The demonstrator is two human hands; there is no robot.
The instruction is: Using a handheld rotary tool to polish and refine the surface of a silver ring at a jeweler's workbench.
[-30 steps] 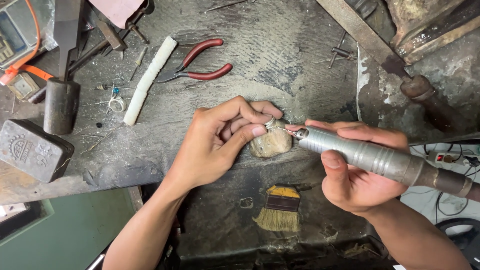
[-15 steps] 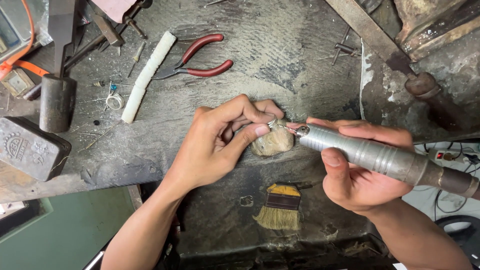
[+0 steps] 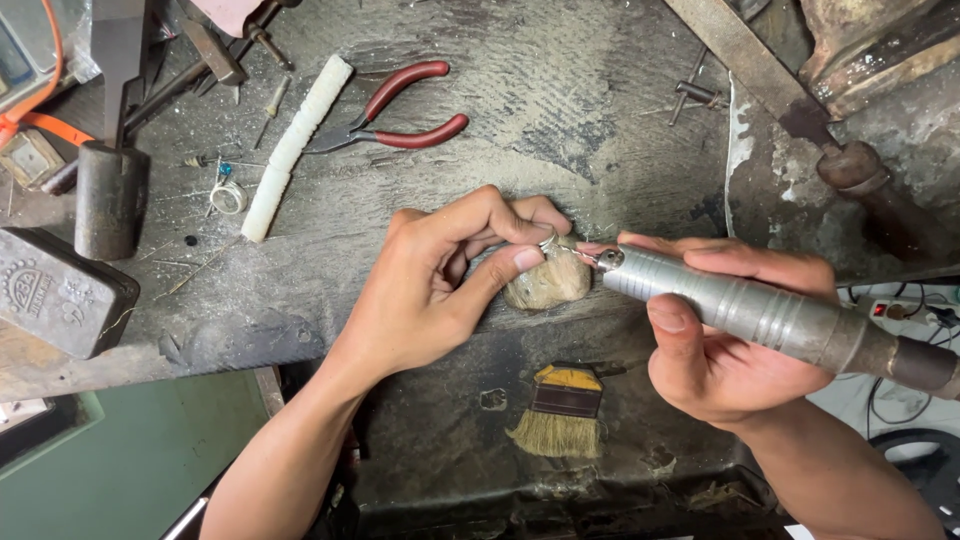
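Grimy, scarred workbench (image 3: pixel 600 120), scattered tools

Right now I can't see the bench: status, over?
Left hand pinching a small ring on the wooden peg. Right hand holds the rotary tool, tip at the ring. Nothing in the way.

A worn, dark grey workbench (image 3: pixel 560 110) fills the space above and around the hands, its surface scratched and dusty. Below the left hand lies a green floor (image 3: pixel 130 470). Beyond the right hand, a rusty metal plate (image 3: pixel 800 200) sits beside pale flooring with cables (image 3: pixel 900 310).
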